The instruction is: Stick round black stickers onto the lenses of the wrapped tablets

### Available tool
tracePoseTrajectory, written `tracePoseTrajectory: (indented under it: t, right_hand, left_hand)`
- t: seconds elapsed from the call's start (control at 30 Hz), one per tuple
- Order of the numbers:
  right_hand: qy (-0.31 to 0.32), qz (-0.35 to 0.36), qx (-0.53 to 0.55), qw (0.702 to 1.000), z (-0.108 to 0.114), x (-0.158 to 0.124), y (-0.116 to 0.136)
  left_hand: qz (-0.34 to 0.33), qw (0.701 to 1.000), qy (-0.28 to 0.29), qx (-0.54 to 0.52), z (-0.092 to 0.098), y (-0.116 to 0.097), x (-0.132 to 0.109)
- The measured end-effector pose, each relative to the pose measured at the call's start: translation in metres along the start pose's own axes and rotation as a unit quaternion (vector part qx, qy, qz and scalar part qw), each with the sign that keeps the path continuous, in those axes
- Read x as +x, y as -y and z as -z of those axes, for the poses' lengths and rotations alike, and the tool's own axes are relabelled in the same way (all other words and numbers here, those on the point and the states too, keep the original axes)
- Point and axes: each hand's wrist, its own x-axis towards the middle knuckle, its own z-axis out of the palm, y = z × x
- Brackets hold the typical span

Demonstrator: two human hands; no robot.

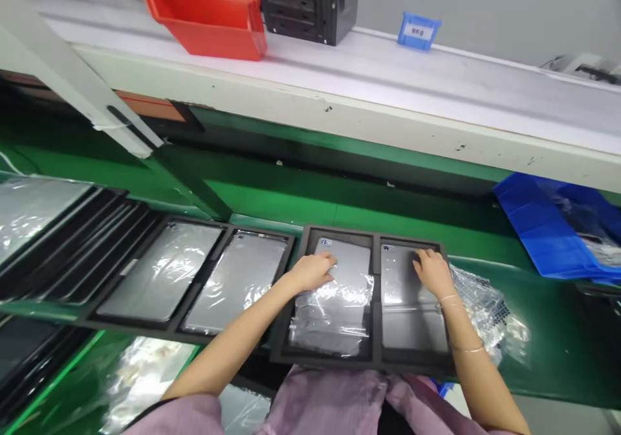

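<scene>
A black foam tray with two compartments lies on the green bench in front of me. Its left compartment holds a silver tablet partly covered by clear plastic film. My left hand rests at that tablet's upper left edge, fingers bent over the film; whether it pinches the film is unclear. In the right compartment lies a second silver tablet, back up, its camera at the upper left. My right hand touches that tablet's upper right part with its fingers apart.
Another foam tray with two film-covered tablets lies to the left, beside stacked trays. Crumpled plastic bags and a blue bin are at the right. Above runs a white shelf with a red bin.
</scene>
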Motion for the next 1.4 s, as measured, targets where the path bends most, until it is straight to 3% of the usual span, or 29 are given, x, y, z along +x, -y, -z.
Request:
tracePoseTrajectory:
  t: [0.1,0.3,0.5,0.63,0.77,0.97,1.2,1.4]
  right_hand:
    - [0.018,-0.017,-0.025,0.999,-0.010,-0.017,-0.027]
    - [0.034,0.007,-0.034,0.999,-0.018,-0.019,-0.036]
    - [0.034,0.102,-0.020,0.994,0.018,-0.029,-0.032]
    - [-0.040,0.146,0.027,0.988,0.046,-0.030,-0.032]
    - [-0.114,0.115,0.033,0.986,0.059,-0.006,-0.041]
    - [-0.164,0.051,0.094,0.981,0.026,0.012,-0.055]
    - [-0.178,-0.091,0.102,0.975,-0.031,-0.031,-0.076]
    - [-0.107,-0.154,0.118,0.975,-0.056,-0.067,-0.078]
  left_hand:
    - [-0.002,1.000,0.018,0.020,-0.006,-0.012,0.009]
    - [0.003,0.999,0.019,0.044,-0.007,-0.017,0.025]
    - [0.024,0.998,0.005,0.066,-0.002,-0.022,0.019]
    - [0.034,0.997,0.000,0.069,0.000,-0.026,0.010]
    - [0.051,0.996,0.005,0.072,-0.004,-0.029,0.014]
    - [0.053,0.996,-0.001,0.067,-0.006,-0.026,0.020]
    - [0.029,0.998,0.015,0.053,-0.007,-0.025,0.022]
    - [-0.010,0.998,0.017,0.059,0.011,-0.032,0.013]
